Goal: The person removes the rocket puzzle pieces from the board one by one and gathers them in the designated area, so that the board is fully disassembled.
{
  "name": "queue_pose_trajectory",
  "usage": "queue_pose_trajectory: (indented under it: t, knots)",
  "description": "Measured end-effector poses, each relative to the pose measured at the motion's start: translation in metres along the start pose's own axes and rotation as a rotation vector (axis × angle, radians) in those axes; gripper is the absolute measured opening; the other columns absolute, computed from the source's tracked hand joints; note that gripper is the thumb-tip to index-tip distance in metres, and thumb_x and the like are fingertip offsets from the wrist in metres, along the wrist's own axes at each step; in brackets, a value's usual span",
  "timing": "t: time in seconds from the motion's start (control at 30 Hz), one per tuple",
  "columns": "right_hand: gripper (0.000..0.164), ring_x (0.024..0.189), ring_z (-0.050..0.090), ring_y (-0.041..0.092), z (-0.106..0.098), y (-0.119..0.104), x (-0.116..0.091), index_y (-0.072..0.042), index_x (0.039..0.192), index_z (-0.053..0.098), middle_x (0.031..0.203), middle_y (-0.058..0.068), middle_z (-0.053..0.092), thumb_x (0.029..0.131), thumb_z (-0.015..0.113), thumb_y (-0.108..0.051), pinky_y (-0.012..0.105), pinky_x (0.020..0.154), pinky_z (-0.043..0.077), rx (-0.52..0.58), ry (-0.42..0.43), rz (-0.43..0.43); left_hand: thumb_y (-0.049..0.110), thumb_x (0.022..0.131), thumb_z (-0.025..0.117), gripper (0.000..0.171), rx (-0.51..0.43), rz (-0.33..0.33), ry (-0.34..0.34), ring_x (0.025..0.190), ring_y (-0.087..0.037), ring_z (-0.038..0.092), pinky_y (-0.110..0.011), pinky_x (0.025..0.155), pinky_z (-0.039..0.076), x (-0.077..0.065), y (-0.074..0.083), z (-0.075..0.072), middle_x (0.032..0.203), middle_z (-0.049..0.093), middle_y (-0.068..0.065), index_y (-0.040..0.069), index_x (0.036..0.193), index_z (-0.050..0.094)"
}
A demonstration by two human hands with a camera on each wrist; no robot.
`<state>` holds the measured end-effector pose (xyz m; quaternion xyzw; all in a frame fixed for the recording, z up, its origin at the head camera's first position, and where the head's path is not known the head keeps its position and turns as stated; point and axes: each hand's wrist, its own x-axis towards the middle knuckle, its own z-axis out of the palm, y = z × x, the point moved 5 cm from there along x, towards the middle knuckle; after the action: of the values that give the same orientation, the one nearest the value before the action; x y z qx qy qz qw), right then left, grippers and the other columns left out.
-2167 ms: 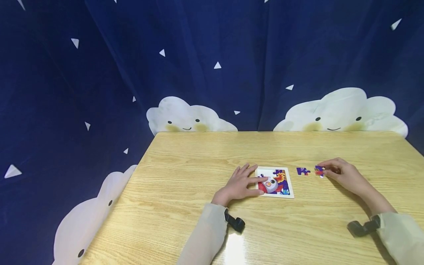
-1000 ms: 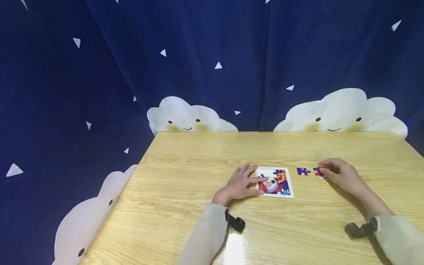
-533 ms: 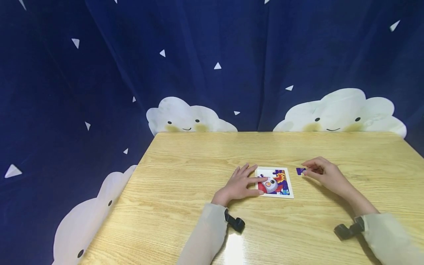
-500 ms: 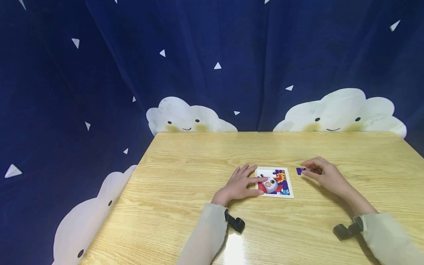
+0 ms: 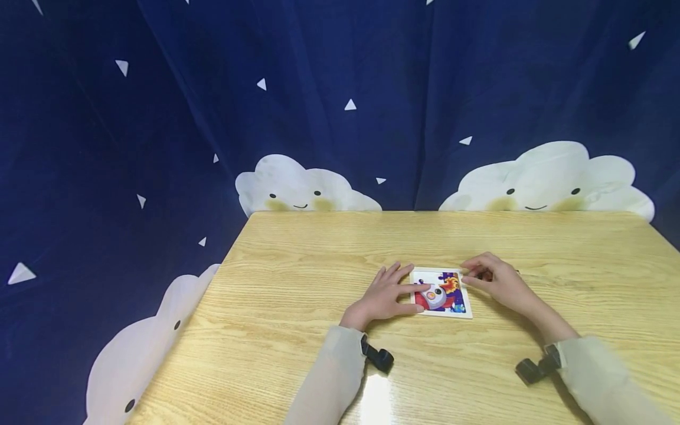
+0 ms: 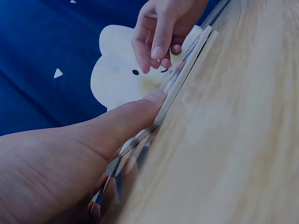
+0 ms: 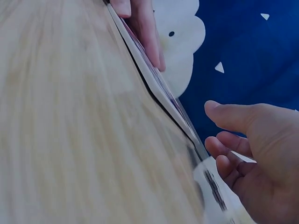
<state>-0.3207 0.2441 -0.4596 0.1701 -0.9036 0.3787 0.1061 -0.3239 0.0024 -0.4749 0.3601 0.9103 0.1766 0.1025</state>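
Stretching back to a dark blue fabric curtain with white triangles and smiling white clouds, the pale yellow wood-grained bench caught a bright glare near the bottom of the head view. On it lay a small white-framed jigsaw puzzle, red, purple and grey, with a white patch toward its top. The left hand lay spread over the puzzle's left side, index finger and thumb covering part of the picture. The right hand was at the upper right corner, thumb apart from its loosely bent fingers; whether it touched the puzzle could not be told. Beyond that hand showed a tiny dark speck, too small to identify. Both pale sleeves were cut off by the view's bottom edge, black wrist devices at their cuffs. The wrist views caught the puzzle almost edge-on, so its picture was barely readable; in the right one, a dark jagged shape was unclear.
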Motion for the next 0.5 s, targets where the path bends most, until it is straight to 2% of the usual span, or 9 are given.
queue_pose_trajectory:
  t: [0.23, 0.5]
  knots:
    - [0.027, 0.077, 0.052, -0.004, 0.012, -0.007, 0.006, -0.004, 0.111, 0.068, 0.095, 0.007, 0.062, 0.086, 0.074, -0.012, 0.017, 0.065, 0.045, -0.033, -0.045, -0.003, 0.053, 0.095, 0.054, 0.051, -0.012, -0.005, -0.005, 0.155, -0.027, 0.005, -0.049, 0.126, 0.003, 0.001, 0.0, 0.001, 0.167, 0.013, 0.001, 0.046, 0.144, 0.042]
    - [0.029, 0.076, 0.047, 0.008, 0.019, -0.01, 0.012, -0.002, 0.11, 0.068, 0.09, 0.006, 0.059, 0.086, 0.075, -0.016, 0.019, 0.063, 0.041, -0.094, -0.108, 0.007, 0.054, 0.095, 0.053, 0.051, 0.0, -0.004, 0.0, 0.155, -0.027, 0.005, -0.049, 0.126, 0.003, 0.001, -0.001, 0.001, 0.167, 0.013, 0.001, 0.046, 0.145, 0.042]
